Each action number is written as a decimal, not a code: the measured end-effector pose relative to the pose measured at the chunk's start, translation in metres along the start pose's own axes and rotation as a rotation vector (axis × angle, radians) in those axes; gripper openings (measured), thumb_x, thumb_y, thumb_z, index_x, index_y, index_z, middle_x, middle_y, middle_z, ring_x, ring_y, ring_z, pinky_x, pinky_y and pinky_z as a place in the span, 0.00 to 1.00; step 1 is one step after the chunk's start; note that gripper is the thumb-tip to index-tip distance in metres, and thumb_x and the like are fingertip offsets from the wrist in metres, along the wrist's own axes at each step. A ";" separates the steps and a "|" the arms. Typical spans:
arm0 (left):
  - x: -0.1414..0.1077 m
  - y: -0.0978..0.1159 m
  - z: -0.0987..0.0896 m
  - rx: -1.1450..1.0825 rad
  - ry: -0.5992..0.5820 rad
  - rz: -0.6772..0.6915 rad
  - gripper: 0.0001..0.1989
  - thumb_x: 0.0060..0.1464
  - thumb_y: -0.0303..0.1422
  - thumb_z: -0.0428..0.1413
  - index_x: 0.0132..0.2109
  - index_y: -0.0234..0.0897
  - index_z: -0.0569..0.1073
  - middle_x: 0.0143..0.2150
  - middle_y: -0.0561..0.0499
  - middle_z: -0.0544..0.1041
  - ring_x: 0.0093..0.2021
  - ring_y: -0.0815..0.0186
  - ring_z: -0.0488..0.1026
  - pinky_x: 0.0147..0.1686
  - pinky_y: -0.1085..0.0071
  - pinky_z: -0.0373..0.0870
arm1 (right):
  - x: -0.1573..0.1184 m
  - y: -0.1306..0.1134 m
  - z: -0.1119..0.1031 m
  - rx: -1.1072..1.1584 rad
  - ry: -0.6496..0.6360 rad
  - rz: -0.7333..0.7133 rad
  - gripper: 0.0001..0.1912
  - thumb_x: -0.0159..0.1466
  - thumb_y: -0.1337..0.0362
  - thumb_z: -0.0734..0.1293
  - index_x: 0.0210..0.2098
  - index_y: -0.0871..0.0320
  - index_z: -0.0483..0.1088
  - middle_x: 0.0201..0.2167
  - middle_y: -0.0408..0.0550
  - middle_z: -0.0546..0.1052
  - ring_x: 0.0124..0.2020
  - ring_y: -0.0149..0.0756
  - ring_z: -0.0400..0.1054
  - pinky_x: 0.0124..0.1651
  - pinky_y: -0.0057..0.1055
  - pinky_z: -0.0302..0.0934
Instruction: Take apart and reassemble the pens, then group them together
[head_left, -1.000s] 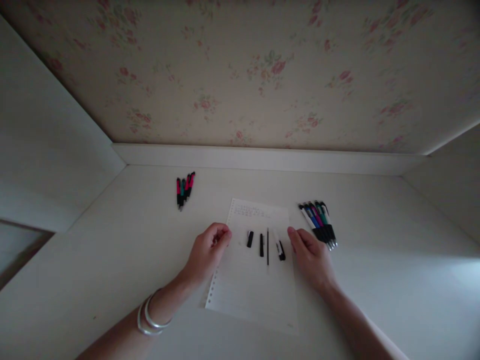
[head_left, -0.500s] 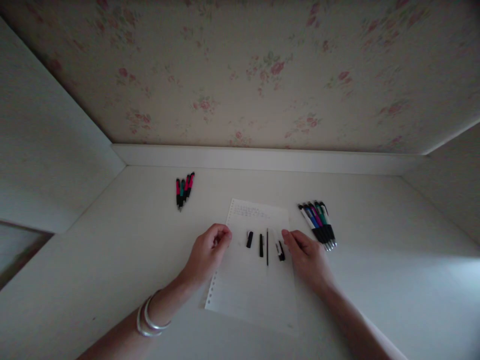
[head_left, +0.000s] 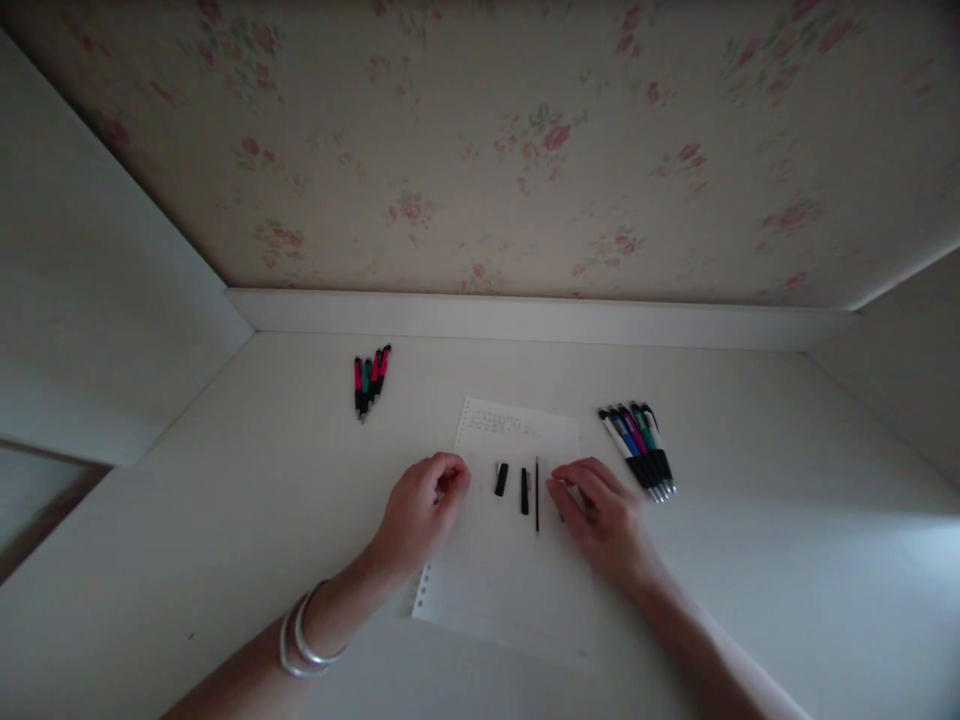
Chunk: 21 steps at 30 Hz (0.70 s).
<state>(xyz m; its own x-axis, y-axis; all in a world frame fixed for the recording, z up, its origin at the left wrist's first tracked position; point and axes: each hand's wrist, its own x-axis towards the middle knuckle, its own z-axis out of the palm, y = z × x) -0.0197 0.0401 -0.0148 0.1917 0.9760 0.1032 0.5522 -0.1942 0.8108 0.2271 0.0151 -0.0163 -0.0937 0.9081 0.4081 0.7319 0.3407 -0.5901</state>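
A sheet of lined paper (head_left: pixel 495 590) with punched holes and some handwriting lies on the desk. On it are pen parts: a short black piece (head_left: pixel 502 479), a black pen cap with a clip (head_left: pixel 525 491) and a thin dark refill (head_left: pixel 537 495). My left hand (head_left: pixel 424 505) rests at the sheet's left edge, fingers curled and fingertips pressed together; anything inside them is hidden. Right of the refill, my right hand (head_left: pixel 600 510) is closed, thumb and forefinger almost meeting. It covers most of the small black-and-white parts there, and what its fingers grip cannot be made out.
Several pens (head_left: pixel 637 450) with black grips lie side by side to the right of the paper. Further left, a group of pink and green pens (head_left: pixel 370 382) lies near the back. A white ledge (head_left: pixel 525 318) and floral wall (head_left: pixel 480 150) bound the desk behind.
My right hand has moved left over the small parts at the sheet's right side, hiding most of them. The left hand has stayed nearly still.
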 end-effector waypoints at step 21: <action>-0.009 0.008 0.006 0.452 -0.064 0.409 0.07 0.64 0.30 0.53 0.45 0.40 0.76 0.42 0.47 0.74 0.42 0.59 0.72 0.44 0.58 0.69 | -0.003 -0.049 0.003 -0.607 -0.233 -0.071 0.13 0.66 0.66 0.61 0.26 0.56 0.69 0.23 0.47 0.75 0.23 0.38 0.68 0.34 0.38 0.47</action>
<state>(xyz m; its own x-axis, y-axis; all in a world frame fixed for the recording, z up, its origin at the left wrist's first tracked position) -0.0123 0.0291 -0.0127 0.5014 0.8086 0.3078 0.7108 -0.5878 0.3864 0.1897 -0.0035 0.0096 -0.2501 0.9405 0.2299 0.9631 0.2661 -0.0412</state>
